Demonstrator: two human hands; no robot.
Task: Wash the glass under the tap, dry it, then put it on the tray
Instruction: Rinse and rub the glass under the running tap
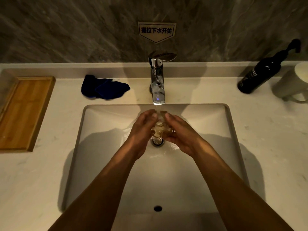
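1. I am holding the clear glass (159, 126) between both hands over the middle of the white sink (103, 124), right under the spout of the chrome tap (157, 80).
2. My left hand (144, 129) is cupping the glass's left side, fingers curled around it; my right hand (179, 132) is wrapping the right side the same way, so both are gripping the glass.
3. The glass's long axis is running away from me toward the tap, tipped up at the far end; I cannot tell for sure which end is the mouth, since my fingers are covering most of it.
4. Water is running from the spout onto the far end of the glass and spreading over the basin around the drain (157, 141), which is showing just below my hands.
5. The wooden tray (25, 112) is lying on the table well to the left of the sink.
6. A dark blue cloth (103, 87) is lying crumpled on the table between the tray and the tap.
7. A black pump bottle (261, 72) is standing at the far right, just beside a white mug (293, 84).
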